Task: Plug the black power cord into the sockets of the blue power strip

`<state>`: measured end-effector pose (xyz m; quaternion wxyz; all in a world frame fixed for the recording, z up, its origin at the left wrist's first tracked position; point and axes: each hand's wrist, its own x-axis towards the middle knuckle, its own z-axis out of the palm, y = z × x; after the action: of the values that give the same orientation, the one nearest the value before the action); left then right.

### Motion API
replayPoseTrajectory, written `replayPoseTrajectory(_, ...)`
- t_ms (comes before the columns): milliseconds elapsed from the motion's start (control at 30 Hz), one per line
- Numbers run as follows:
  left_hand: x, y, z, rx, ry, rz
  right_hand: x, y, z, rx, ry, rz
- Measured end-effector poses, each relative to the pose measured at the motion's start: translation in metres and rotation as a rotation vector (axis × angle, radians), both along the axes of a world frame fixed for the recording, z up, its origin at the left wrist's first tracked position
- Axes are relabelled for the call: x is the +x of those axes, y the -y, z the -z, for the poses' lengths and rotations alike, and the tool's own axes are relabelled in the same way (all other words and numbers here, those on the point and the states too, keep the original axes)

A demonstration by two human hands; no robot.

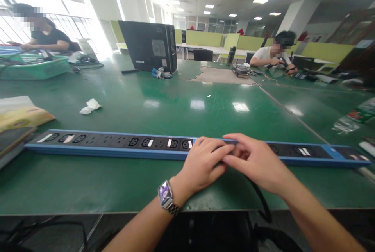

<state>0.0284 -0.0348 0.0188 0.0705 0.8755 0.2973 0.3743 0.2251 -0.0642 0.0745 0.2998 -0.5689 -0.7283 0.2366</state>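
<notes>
A long blue and black power strip [108,142] with a row of sockets and small white labels lies across the green table. My left hand [205,162], with a watch on the wrist, rests over the middle of the strip with its fingers bent to the right. Just beside it, my right hand [258,162] is curved over the strip, its thumb and fingers meeting the left hand's fingertips. Whatever lies between the fingers is hidden. Below my right hand a black cable [259,197] hangs over the table's front edge.
A black computer case [146,47] stands at the back, gloves [161,73] beside it. Green basket [38,68] and crumpled tissue [90,106] are on the left. A plastic bottle [359,115] lies right. Two people sit across the table.
</notes>
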Motion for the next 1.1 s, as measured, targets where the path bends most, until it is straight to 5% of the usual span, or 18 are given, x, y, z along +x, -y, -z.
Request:
replayPoseTrajectory(67, -0.015, 0.001, -0.002, 0.050, 0.062, -0.087, -0.022, -0.001, 0.005, -0.007, -0.229, -0.041)
replayPoseTrajectory(133, -0.048, -0.001, 0.000, 0.078, 0.123, -0.287, -0.017, -0.009, 0.017, 0.071, -0.316, 0.084)
replayPoseTrajectory(267, -0.127, -0.008, 0.013, 0.012, 0.178, -0.512, 0.025, -0.030, 0.061, 0.335, 0.017, 0.382)
replayPoseTrajectory(400, -0.161, -0.011, 0.017, -0.138, 0.060, -0.417, 0.043, -0.040, 0.096, 0.538, 0.308, 0.404)
replayPoseTrajectory(667, -0.162, -0.022, 0.002, -0.155, -0.149, -0.297, 0.038, -0.037, 0.102, 0.660, 0.370, 0.382)
replayPoseTrajectory(867, -0.158, -0.018, 0.009, -0.152, 0.012, -0.282, 0.037, -0.038, 0.104, 0.672, 0.383, 0.434)
replayPoseTrajectory(1000, -0.129, -0.016, -0.003, -0.097, 0.276, -0.336, 0.034, -0.038, 0.103, 0.655, 0.394, 0.453)
replayPoseTrajectory(1100, -0.090, -0.019, -0.005, -0.134, 0.169, -0.202, 0.033, -0.038, 0.102, 0.642, 0.401, 0.472)
